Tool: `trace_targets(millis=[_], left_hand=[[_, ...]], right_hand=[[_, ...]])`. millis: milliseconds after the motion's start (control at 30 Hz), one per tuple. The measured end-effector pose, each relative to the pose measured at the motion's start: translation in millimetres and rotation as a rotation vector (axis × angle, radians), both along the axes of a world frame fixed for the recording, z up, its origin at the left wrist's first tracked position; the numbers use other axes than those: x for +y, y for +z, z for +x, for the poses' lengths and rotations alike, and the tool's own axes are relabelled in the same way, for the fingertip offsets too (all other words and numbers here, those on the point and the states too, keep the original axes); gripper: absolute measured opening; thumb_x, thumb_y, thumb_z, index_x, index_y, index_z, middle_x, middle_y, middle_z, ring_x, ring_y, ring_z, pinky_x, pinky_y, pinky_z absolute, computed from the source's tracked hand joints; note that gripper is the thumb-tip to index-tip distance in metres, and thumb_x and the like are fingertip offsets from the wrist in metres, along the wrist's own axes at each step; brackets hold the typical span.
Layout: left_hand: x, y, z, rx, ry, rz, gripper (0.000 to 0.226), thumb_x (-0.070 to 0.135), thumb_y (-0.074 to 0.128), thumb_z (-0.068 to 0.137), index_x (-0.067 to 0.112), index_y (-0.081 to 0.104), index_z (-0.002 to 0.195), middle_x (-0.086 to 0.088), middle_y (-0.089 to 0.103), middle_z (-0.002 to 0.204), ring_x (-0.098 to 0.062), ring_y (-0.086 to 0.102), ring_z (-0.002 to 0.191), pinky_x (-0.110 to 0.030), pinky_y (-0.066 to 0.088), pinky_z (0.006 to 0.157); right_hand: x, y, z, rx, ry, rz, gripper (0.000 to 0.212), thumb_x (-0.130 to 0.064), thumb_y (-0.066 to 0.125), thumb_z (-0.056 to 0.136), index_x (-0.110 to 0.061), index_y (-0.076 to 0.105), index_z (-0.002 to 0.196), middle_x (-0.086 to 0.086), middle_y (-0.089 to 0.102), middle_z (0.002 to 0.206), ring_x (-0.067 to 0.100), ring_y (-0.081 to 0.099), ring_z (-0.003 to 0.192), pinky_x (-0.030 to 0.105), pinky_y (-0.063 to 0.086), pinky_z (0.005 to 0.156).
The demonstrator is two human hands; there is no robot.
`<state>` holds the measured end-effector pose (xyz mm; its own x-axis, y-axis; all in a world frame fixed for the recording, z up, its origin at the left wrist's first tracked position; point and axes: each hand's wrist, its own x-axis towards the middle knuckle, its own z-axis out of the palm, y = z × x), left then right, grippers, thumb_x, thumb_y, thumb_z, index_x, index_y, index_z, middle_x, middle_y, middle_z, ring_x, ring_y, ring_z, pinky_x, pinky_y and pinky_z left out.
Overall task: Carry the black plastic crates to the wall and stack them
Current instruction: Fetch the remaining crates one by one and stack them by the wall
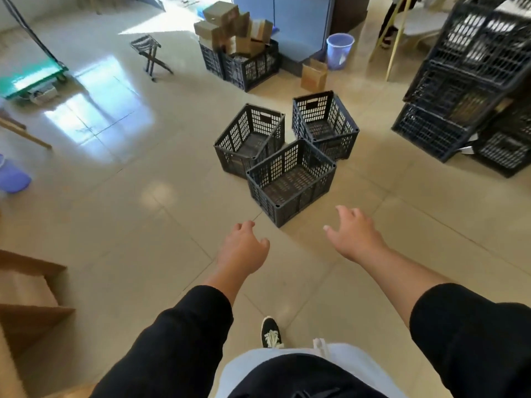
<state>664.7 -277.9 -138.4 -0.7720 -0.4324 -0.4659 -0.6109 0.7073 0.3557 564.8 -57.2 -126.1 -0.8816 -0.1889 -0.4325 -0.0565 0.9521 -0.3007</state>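
Three empty black plastic crates stand clustered on the tiled floor ahead of me. The nearest crate (290, 182) touches a left crate (250, 139) and a right crate (326, 124) behind it. My left hand (244, 248) and my right hand (355, 234) are stretched out low in front of me, short of the nearest crate, fingers apart and holding nothing. A tall stack of black crates (471, 81) leans at the right.
Black crates filled with cardboard boxes (241, 50) stand at the back by a blue cabinet (301, 21). A blue bucket (340, 50), a folding stool (149, 53), a green cart (31, 79) and cardboard boxes (26, 297) at the left border the open tiled floor.
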Motion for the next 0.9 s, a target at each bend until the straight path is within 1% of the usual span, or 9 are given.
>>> trace_targets(millis=[133, 300, 400, 533, 633, 767, 900], left_hand=[[-13.7, -1.2, -78.5, 0.001, -0.086, -0.004, 0.067, 0.046, 0.051, 0.102, 0.023, 0.035, 0.162, -0.005, 0.039, 0.162, -0.031, 0.056, 0.133, -0.049, 0.053, 0.104], [-6.3, -9.0, -170.8, 0.004, -0.191, -0.021, 0.066, 0.047, 0.053, 0.101, 0.023, 0.037, 0.161, -0.004, 0.041, 0.161, -0.028, 0.054, 0.136, -0.046, 0.054, 0.104], [3.1, -19.3, -229.3, 0.006, -0.195, -0.008, 0.068, 0.047, 0.053, 0.100, 0.023, 0.037, 0.161, -0.003, 0.040, 0.161, -0.028, 0.053, 0.136, -0.045, 0.055, 0.103], [24.0, -27.8, -303.5, -0.009, -0.154, 0.004, 0.068, 0.045, 0.054, 0.100, 0.023, 0.035, 0.162, -0.002, 0.039, 0.162, -0.028, 0.049, 0.139, -0.044, 0.054, 0.103], [39.2, -29.9, -347.5, -0.034, -0.089, 0.031, 0.068, 0.044, 0.055, 0.099, 0.023, 0.036, 0.161, -0.004, 0.041, 0.160, -0.029, 0.051, 0.137, -0.047, 0.055, 0.102], [42.3, -39.1, -397.0, -0.063, 0.004, 0.072, 0.067, 0.044, 0.055, 0.099, 0.023, 0.038, 0.160, -0.005, 0.041, 0.158, -0.028, 0.055, 0.131, -0.046, 0.056, 0.100], [25.9, -55.4, -436.6, -0.078, 0.113, 0.117, 0.066, 0.041, 0.056, 0.101, 0.019, 0.038, 0.161, -0.007, 0.044, 0.156, -0.027, 0.056, 0.130, -0.036, 0.053, 0.096]], right_hand=[[-4.1, 3.0, -54.3, -0.012, -0.091, -0.012, 0.069, -0.050, 0.048, 0.104, -0.023, 0.027, 0.162, 0.012, 0.034, 0.163, 0.037, 0.037, 0.144, 0.052, 0.041, 0.109], [9.5, -4.0, -128.2, -0.017, -0.162, -0.016, 0.070, -0.051, 0.049, 0.103, -0.023, 0.026, 0.163, 0.012, 0.033, 0.164, 0.038, 0.037, 0.144, 0.052, 0.042, 0.109], [21.3, -12.1, -181.9, -0.023, -0.165, -0.021, 0.070, -0.051, 0.049, 0.103, -0.023, 0.026, 0.163, 0.012, 0.033, 0.164, 0.038, 0.038, 0.144, 0.052, 0.042, 0.109], [36.6, -18.6, -262.6, -0.034, -0.117, -0.008, 0.070, -0.050, 0.048, 0.104, -0.022, 0.025, 0.164, 0.012, 0.033, 0.164, 0.037, 0.037, 0.145, 0.052, 0.041, 0.109], [45.6, -16.8, -318.8, -0.054, -0.042, 0.009, 0.069, -0.050, 0.047, 0.104, -0.021, 0.025, 0.163, 0.012, 0.034, 0.163, 0.037, 0.038, 0.144, 0.051, 0.041, 0.110], [45.4, -23.2, -389.0, -0.079, 0.016, 0.029, 0.067, -0.048, 0.047, 0.105, -0.021, 0.027, 0.162, 0.012, 0.036, 0.162, 0.036, 0.039, 0.143, 0.051, 0.041, 0.108], [28.6, -33.3, -446.0, -0.106, 0.068, 0.041, 0.069, -0.049, 0.047, 0.105, -0.020, 0.025, 0.163, 0.012, 0.034, 0.164, 0.036, 0.036, 0.146, 0.049, 0.041, 0.111]])
